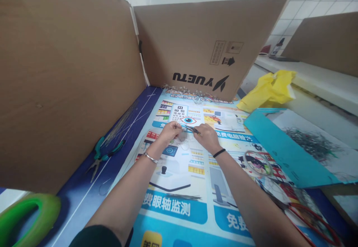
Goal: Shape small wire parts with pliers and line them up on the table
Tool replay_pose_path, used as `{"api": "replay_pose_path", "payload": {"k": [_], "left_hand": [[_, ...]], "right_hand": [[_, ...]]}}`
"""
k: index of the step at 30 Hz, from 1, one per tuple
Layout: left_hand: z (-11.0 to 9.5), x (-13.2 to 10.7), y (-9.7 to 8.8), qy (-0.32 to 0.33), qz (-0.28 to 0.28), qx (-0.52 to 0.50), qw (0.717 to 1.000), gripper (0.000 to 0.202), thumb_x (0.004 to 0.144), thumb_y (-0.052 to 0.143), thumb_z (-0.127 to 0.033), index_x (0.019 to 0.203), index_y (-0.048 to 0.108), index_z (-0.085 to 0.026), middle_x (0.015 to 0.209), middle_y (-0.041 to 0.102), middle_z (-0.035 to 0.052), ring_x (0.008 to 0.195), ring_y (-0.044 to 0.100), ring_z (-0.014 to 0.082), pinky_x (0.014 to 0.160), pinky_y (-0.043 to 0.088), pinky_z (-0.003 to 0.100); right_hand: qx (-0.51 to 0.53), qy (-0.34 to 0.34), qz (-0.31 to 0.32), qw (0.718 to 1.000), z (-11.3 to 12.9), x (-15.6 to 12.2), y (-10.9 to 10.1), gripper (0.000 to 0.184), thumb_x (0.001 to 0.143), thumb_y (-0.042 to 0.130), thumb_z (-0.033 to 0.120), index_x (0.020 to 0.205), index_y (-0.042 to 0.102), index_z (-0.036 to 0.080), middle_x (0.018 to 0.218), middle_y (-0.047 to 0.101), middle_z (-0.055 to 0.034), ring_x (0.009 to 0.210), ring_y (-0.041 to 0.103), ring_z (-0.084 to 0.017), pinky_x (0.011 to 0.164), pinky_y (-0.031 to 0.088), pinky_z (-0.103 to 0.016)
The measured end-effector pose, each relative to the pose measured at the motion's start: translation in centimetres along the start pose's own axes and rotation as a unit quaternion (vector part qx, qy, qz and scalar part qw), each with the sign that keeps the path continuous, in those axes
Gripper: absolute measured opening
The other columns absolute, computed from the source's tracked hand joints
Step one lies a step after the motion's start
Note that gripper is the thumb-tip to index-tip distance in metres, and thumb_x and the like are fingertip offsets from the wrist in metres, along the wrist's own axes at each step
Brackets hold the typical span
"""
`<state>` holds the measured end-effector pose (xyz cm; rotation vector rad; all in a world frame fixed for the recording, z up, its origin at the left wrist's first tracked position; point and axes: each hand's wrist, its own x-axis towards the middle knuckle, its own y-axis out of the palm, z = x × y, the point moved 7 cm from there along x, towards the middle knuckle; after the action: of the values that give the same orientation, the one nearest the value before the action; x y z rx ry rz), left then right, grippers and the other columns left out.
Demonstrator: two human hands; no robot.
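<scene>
Head view: a cardboard side panel (64, 79) is standing at left, meeting a printed back panel (184, 45) at a taped corner. A printed sheet (173, 232) is covering most of the work surface. At right, a turquoise box (275, 146) is holding a tangle of clippings (310, 142), with a yellow bag (268, 90) lying just behind it. A green tape roll (52, 209) is sitting at near left; red-handled scissors (281, 204) are lying at near right, partly behind the right forearm. Both hands are working close together over the sheet's middle: the right hand (208, 138) is closing around dark-handled pliers (192, 129), their tips pointing left; the left hand (171, 132) is pinching thin wire (184, 147), which is looping below its fingertips. Whether the plier tips are biting the wire, cannot tell. Teal-handled pliers (104, 157) are lying apart at left, beside the side panel. A clear coil (270, 168) is resting right of the right forearm. Cut wire strands (183, 197) are lying on the sheet between the forearms.
</scene>
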<state>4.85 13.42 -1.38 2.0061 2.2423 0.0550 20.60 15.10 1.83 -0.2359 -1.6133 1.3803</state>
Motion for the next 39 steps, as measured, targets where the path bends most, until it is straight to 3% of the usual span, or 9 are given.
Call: {"api": "replay_pose_path", "payload": {"k": [7,13,16,19,22,28,39], "left_hand": [[-0.1,0.0,-0.8,-0.002,-0.043,-0.018,0.999,0.023,0.055,0.068,-0.019,0.066,0.048,-0.017,0.041,0.043,-0.0085,0.033,0.037,0.0051,0.037,0.024,0.019],[-0.5,-0.1,-1.3,0.001,-0.072,-0.038,0.997,0.022,0.054,0.068,-0.018,0.065,0.049,-0.016,0.043,0.046,-0.0071,0.036,0.039,0.0055,0.038,0.028,0.019],[-0.5,-0.2,-1.4,-0.007,-0.069,-0.053,0.996,0.023,0.054,0.069,-0.019,0.066,0.050,-0.017,0.043,0.046,-0.0066,0.038,0.040,0.0059,0.039,0.029,0.019],[-0.4,-0.2,-0.9,-0.016,-0.028,-0.065,0.997,0.023,0.055,0.069,-0.020,0.068,0.050,-0.017,0.044,0.048,-0.0063,0.038,0.040,0.0055,0.040,0.029,0.019],[-0.2,-0.2,-0.5,-0.022,0.004,-0.067,0.998,0.025,0.056,0.071,-0.023,0.069,0.051,-0.017,0.046,0.049,-0.0061,0.037,0.040,0.0051,0.040,0.029,0.018],[0.2,-0.2,-0.3,-0.030,0.015,-0.055,0.998,0.027,0.054,0.073,-0.024,0.071,0.053,-0.017,0.046,0.048,-0.0061,0.038,0.041,0.0049,0.040,0.027,0.017],[0.0,-0.7,0.5,-0.036,0.023,-0.040,0.998,0.025,0.055,0.072,-0.023,0.070,0.054,-0.016,0.048,0.050,-0.0046,0.040,0.043,0.0054,0.040,0.029,0.018]], "right_hand": [[0.031,0.002,-0.086,0.996,-0.6,-0.1,-1.6,0.017,0.081,0.051,0.023,0.083,0.066,0.017,0.075,0.061,-0.0042,0.075,0.050,-0.016,0.073,0.035,-0.028],[-0.037,-0.072,-0.075,0.994,0.8,-0.4,-2.0,0.018,0.081,0.051,0.024,0.087,0.067,0.019,0.073,0.060,-0.0039,0.078,0.046,-0.018,0.073,0.031,-0.029],[-0.043,-0.045,-0.101,0.993,-0.1,-0.4,-2.4,0.019,0.082,0.049,0.023,0.088,0.066,0.019,0.074,0.060,-0.0045,0.078,0.046,-0.018,0.073,0.031,-0.030],[-0.046,0.001,-0.139,0.989,-1.5,-0.4,-2.9,0.021,0.084,0.047,0.024,0.089,0.066,0.018,0.076,0.060,-0.0051,0.079,0.047,-0.018,0.074,0.031,-0.030],[-0.058,-0.020,-0.116,0.991,-1.6,-0.3,-2.8,0.019,0.083,0.049,0.024,0.088,0.066,0.019,0.077,0.060,-0.0049,0.079,0.046,-0.019,0.075,0.030,-0.031],[-0.080,-0.089,-0.041,0.992,0.5,0.0,-2.3,0.018,0.082,0.050,0.024,0.088,0.067,0.020,0.075,0.058,-0.0044,0.080,0.042,-0.018,0.073,0.026,-0.031],[-0.137,-0.141,-0.032,0.980,2.3,0.1,-2.9,0.018,0.084,0.046,0.019,0.083,0.064,0.019,0.072,0.054,-0.0049,0.075,0.037,-0.018,0.070,0.021,-0.033]]}}
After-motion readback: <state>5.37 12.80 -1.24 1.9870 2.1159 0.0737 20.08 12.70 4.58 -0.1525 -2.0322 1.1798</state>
